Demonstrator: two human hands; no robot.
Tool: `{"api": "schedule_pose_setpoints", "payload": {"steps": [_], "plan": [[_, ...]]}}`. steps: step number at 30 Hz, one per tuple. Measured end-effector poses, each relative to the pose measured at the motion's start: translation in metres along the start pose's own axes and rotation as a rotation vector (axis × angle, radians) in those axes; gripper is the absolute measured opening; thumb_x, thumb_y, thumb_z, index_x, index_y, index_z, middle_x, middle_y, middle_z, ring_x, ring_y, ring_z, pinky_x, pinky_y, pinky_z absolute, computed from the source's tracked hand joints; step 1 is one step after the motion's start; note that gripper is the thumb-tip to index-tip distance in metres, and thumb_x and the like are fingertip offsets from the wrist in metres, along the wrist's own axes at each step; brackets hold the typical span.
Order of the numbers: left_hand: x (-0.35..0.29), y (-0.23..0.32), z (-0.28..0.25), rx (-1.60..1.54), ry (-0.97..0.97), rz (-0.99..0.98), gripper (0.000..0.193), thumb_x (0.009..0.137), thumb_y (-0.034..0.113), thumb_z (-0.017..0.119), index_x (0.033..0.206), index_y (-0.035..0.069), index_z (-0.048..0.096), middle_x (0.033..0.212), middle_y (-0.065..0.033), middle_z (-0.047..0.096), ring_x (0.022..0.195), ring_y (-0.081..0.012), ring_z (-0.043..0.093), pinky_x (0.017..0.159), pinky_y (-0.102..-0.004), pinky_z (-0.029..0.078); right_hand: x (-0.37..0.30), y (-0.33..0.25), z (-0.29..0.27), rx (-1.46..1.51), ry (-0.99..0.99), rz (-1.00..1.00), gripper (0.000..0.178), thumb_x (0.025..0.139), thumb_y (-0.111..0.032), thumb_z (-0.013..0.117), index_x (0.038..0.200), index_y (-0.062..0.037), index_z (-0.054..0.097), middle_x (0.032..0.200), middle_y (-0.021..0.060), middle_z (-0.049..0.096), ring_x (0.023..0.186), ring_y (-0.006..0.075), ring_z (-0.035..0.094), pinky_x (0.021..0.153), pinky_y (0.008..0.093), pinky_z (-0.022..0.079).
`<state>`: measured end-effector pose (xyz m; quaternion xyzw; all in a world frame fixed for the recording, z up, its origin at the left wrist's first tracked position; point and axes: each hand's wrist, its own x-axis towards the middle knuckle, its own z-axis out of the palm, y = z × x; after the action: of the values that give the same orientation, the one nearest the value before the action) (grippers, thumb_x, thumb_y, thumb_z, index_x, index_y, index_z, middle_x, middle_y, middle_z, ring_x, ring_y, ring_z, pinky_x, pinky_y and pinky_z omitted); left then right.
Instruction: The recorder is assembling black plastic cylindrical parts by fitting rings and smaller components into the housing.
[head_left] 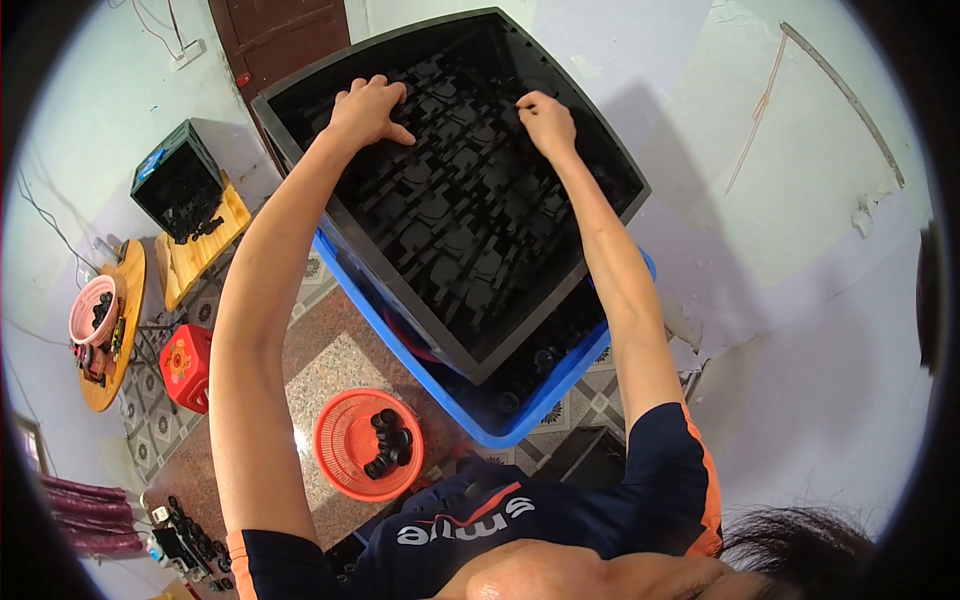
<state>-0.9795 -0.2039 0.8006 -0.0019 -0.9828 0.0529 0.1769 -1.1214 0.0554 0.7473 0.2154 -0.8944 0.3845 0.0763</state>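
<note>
A large black crate [345,225] stands tilted in front of me, and black parts [470,180] lie in rows across its inside. Over the far left of the crate reaches my left hand [368,112], its fingers spread and the thumb apart, close above the parts. My right hand [548,124] is at the far right side of them, thumb and fingers drawn together. Whatever those fingers pinch is too dark and small to name. Under the crate sits a blue tub [372,312] with black round pieces in its near corner.
Nearer me, an orange-red basket [333,470] holds several black fittings on a stone-patterned tabletop [335,370]. To the left are a red stool [187,368], a dark crate [180,180] on a wooden board, and a round wooden table [132,275] bearing a pink basket [94,309].
</note>
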Motion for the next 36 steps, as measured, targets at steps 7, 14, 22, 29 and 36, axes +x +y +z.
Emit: {"api": "schedule_pose_setpoints", "payload": {"steps": [7, 14, 22, 29, 36], "plan": [[0.004, -0.021, 0.006, -0.071, -0.144, -0.110, 0.059, 0.073, 0.038, 0.073, 0.127, 0.021, 0.056, 0.122, -0.0121, 0.054, 0.115, -0.0386, 0.049, 0.095, -0.0481, 0.044, 0.024, -0.004, 0.035, -0.149, -0.225, -0.178, 0.089, 0.073, -0.078, 0.059, 0.131, -0.0102, 0.056, 0.130, 0.0133, 0.059, 0.123, 0.0353, 0.053, 0.104, 0.0523, 0.038], [0.008, 0.006, 0.009, 0.115, -0.073, -0.119, 0.059, 0.075, 0.044, 0.070, 0.128, 0.027, 0.052, 0.122, -0.0103, 0.055, 0.118, -0.0391, 0.050, 0.090, -0.0548, 0.046, 0.035, -0.011, 0.045, -0.221, -0.179, 0.017, 0.089, 0.070, -0.076, 0.063, 0.124, -0.0041, 0.059, 0.125, 0.0138, 0.062, 0.118, 0.0309, 0.057, 0.093, 0.0489, 0.046], [-0.007, 0.002, -0.010, -0.042, 0.044, -0.088, 0.046, 0.071, 0.039, 0.072, 0.109, 0.016, 0.060, 0.105, -0.0089, 0.061, 0.103, -0.0354, 0.058, 0.082, -0.0446, 0.051, 0.015, -0.032, 0.023, -0.197, -0.167, -0.118, 0.075, 0.073, -0.072, 0.063, 0.108, -0.0056, 0.067, 0.105, 0.0133, 0.069, 0.098, 0.0294, 0.066, 0.080, 0.0428, 0.051], [0.010, 0.033, -0.003, 0.129, -0.165, -0.245, 0.058, 0.069, 0.037, 0.073, 0.121, 0.018, 0.058, 0.124, -0.0106, 0.055, 0.116, -0.0320, 0.057, 0.091, -0.0533, 0.047, 0.026, 0.005, 0.046, -0.195, -0.045, -0.143, 0.091, 0.062, -0.081, 0.066, 0.114, -0.0056, 0.065, 0.114, 0.0159, 0.066, 0.108, 0.0303, 0.062, 0.092, 0.0465, 0.048], [-0.004, 0.021, -0.022, -0.045, -0.089, -0.240, 0.062, 0.064, 0.030, 0.078, 0.123, 0.025, 0.059, 0.124, -0.0077, 0.056, 0.112, -0.0326, 0.058, 0.092, -0.0535, 0.044, 0.012, -0.015, 0.015, -0.037, -0.257, -0.157, 0.095, 0.062, -0.080, 0.067, 0.122, -0.0068, 0.061, 0.125, 0.0167, 0.060, 0.120, 0.0315, 0.055, 0.103, 0.0484, 0.040]]}}
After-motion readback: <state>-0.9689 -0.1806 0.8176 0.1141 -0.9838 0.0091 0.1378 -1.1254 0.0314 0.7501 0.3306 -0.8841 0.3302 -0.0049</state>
